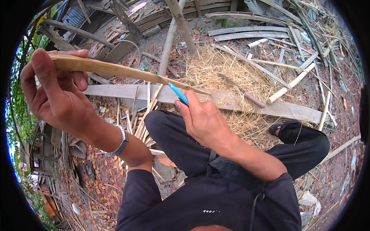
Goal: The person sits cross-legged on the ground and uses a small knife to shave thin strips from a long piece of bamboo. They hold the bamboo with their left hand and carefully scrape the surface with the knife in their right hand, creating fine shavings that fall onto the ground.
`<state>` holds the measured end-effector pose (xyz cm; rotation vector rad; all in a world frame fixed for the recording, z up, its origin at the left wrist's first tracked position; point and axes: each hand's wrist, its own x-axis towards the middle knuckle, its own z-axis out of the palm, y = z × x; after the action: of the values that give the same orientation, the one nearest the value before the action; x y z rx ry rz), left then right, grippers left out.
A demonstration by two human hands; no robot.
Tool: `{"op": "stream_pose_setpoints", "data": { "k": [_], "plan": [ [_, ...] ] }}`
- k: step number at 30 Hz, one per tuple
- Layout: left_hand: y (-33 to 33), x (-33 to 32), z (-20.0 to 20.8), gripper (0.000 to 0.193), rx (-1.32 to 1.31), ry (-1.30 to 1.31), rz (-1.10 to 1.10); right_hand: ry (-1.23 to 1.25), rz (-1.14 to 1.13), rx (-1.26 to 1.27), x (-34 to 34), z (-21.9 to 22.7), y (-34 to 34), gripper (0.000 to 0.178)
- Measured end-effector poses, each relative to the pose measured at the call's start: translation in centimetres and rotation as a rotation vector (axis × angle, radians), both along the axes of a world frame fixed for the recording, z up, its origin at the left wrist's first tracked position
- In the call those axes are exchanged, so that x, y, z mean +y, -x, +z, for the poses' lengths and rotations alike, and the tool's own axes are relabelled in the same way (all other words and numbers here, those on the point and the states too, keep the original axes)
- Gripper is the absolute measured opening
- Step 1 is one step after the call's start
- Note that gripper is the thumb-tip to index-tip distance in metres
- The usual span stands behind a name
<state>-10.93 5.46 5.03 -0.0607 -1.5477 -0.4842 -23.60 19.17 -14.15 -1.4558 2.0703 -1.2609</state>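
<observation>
- The left hand's [58, 94] grip held the wooden strip [119, 69], slanting between both hands.
- The right hand [204, 119] clasped a blue tool [179, 94], tip at the strip: apparently marking or scoring.
- The next stroke seemingly needed steadiness.

Small white lettering on a black fabric shirt
At the lower centre of the frame, one short row of white printed characters [211, 211] runs roughly level across the front of the black fabric shirt [173, 206] worn by the person; the print is tiny and its left end breaks up into specks.
</observation>
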Motion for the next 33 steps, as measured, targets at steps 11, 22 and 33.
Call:
{"op": "stream_pose_setpoints", "data": {
  "k": [11, 22, 33],
  "plan": [
    [-0.1, -0.2, -0.5, 0.033, 0.024, 0.002, 0.047, -0.187, -0.063, -0.027, 1.6, -2.2, 1.2, 0.036],
    [-0.2, 0.1, 0.0, 0.029, -0.097, 0.08, -0.14, -0.093, -0.097, -0.032, 0.3, -0.5, 2.3, 0.038],
    [-0.2, 0.5, 0.2, 0.027, -0.188, 0.199, -0.317, -0.024, -0.128, 0.033, 0.7, 0.0, 2.9, 0.035]
  ]
}}
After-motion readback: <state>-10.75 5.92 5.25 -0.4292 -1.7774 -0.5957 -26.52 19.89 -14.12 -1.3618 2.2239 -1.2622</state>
